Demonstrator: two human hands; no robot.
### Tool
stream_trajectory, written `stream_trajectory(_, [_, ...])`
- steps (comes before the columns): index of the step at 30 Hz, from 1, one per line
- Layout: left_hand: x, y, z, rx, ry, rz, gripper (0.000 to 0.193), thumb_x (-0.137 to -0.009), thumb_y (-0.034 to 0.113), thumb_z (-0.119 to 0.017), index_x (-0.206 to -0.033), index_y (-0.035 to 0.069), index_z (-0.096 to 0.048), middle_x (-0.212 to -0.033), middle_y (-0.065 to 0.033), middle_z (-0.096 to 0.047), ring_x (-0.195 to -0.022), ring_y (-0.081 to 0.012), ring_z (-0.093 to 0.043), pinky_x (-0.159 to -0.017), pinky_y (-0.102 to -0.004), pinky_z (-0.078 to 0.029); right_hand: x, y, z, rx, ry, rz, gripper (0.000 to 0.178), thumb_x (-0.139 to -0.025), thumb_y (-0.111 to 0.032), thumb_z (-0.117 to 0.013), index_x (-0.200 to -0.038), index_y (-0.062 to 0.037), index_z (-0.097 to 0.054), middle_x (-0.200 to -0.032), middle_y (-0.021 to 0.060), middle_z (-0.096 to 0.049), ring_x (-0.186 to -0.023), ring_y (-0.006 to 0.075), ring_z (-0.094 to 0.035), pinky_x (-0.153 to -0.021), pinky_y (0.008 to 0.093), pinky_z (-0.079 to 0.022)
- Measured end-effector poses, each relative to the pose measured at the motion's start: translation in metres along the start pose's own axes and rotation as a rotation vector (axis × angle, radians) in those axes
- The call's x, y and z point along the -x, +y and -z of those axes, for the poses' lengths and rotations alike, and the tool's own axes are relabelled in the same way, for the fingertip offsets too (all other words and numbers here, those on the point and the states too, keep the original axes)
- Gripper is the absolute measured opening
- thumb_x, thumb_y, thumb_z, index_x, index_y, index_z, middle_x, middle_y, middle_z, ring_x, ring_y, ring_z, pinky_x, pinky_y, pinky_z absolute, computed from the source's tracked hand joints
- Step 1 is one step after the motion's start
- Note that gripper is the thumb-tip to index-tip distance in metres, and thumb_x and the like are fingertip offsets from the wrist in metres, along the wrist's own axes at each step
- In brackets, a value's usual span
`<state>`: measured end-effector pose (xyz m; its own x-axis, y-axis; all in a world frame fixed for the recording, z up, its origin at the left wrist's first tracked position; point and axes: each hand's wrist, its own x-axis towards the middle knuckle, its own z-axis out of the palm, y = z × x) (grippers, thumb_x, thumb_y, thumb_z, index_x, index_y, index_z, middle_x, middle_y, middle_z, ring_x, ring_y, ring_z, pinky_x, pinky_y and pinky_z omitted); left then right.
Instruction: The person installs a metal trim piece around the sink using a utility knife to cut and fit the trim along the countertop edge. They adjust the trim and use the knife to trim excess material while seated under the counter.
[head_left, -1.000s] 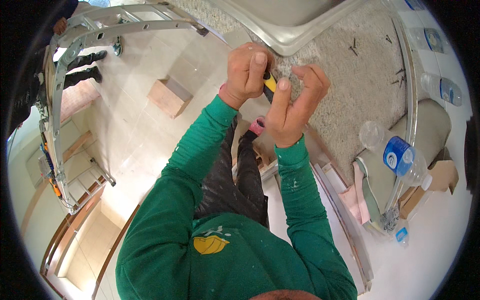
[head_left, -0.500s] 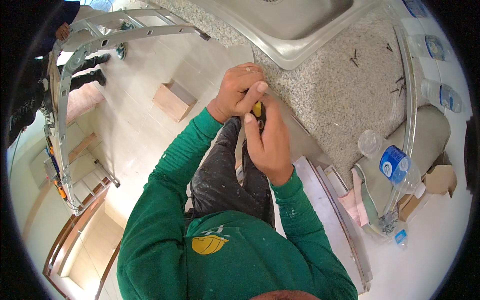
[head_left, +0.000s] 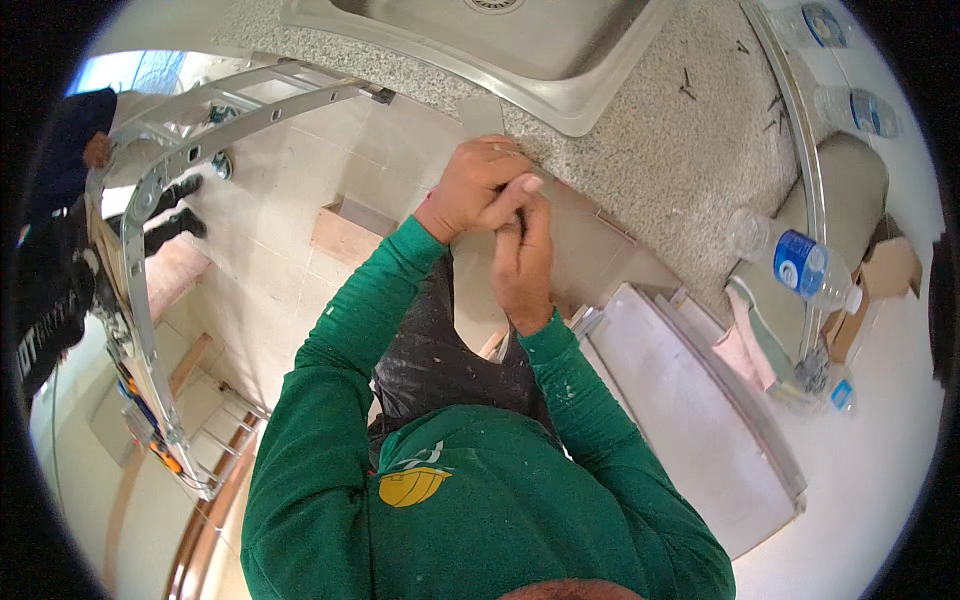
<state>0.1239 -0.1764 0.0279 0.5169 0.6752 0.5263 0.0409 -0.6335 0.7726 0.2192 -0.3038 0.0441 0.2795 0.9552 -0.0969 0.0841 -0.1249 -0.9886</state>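
Centrally, both hands are pressed together at the front edge of the speckled desk, just below the steel sink. The left hand is curled over the fingertips of the right hand. Whatever is gripped is hidden between the closed fingers; its long axis cannot be told. A plastic bottle lies well apart, rightward.

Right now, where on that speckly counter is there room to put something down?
The free patch is the speckled counter between the steel sink and the metal rail, though small dark screws lie scattered there. It is crowded past the rail, around the water bottle.
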Motion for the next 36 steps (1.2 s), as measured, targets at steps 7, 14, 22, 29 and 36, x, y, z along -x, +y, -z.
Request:
stream_trajectory(7, [0.024, -0.004, 0.045, 0.007, 0.097, 0.122, 0.012, -0.091, 0.010, -0.079, -0.091, 0.000, -0.071, -0.097, -0.0162, -0.073, -0.094, -0.0341, -0.072, -0.086, -0.0434, -0.057, 0.016, 0.005, -0.090, -0.094, 0.261, -0.034, 0.033, -0.115, -0.014, -0.045, -0.146, -0.0014, -0.042, -0.122, 0.0134, -0.061, -0.105, 0.0203, -0.061, -0.091, 0.0349, -0.051])
stream_trajectory(14, [0.074, 0.003, 0.078, 0.052, 0.230, 0.779, 0.022, -0.106, 0.022, -0.070, -0.113, 0.001, -0.070, -0.104, -0.0117, -0.074, -0.092, -0.0220, -0.068, -0.083, -0.0391, -0.054, 0.018, 0.006, -0.140, -0.572, 0.207, -0.365, 0.037, -0.116, -0.018, -0.050, -0.148, -0.0057, -0.036, -0.110, 0.0053, -0.063, -0.090, 0.0080, -0.059, -0.068, 0.0247, -0.049])
stream_trajectory(22, [0.035, 0.002, 0.128, 0.103, -0.411, 0.991, 0.041, -0.114, 0.035, -0.053, -0.119, -0.003, -0.068, -0.085, -0.0150, -0.069, -0.073, -0.0210, -0.059, -0.071, -0.0375, -0.052, 0.006, 0.001, -0.148, -0.415, 0.060, -0.421, 0.028, -0.113, -0.020, -0.055, -0.127, 0.0022, -0.045, -0.088, 0.0162, -0.069, -0.071, 0.0202, -0.072, -0.057, 0.0335, -0.053])
stream_trajectory(29, [-0.010, -0.014, 0.151, -0.170, -0.613, 0.969, 0.044, -0.114, 0.042, -0.054, -0.106, 0.001, -0.069, -0.078, -0.0025, -0.064, -0.068, -0.0114, -0.055, -0.060, -0.0327, -0.047, -0.030, -0.012, -0.181, -0.825, 0.160, -0.420, 0.023, -0.113, -0.019, -0.052, -0.122, 0.0003, -0.044, -0.088, 0.0154, -0.069, -0.061, 0.0214, -0.072, -0.045, 0.0342, -0.052])
stream_trajectory(36, [-0.053, -0.021, 0.161, -0.280, -0.736, 0.961, 0.046, -0.110, 0.044, -0.061, -0.102, 0.000, -0.073, -0.076, -0.0022, -0.066, -0.068, -0.0116, -0.059, -0.062, -0.0329, -0.049, -0.067, -0.017, -0.211, -1.055, 0.274, -0.396, 0.025, -0.114, -0.020, -0.052, -0.124, 0.0016, -0.043, -0.094, 0.0147, -0.068, -0.069, 0.0214, -0.074, -0.053, 0.0337, -0.059])
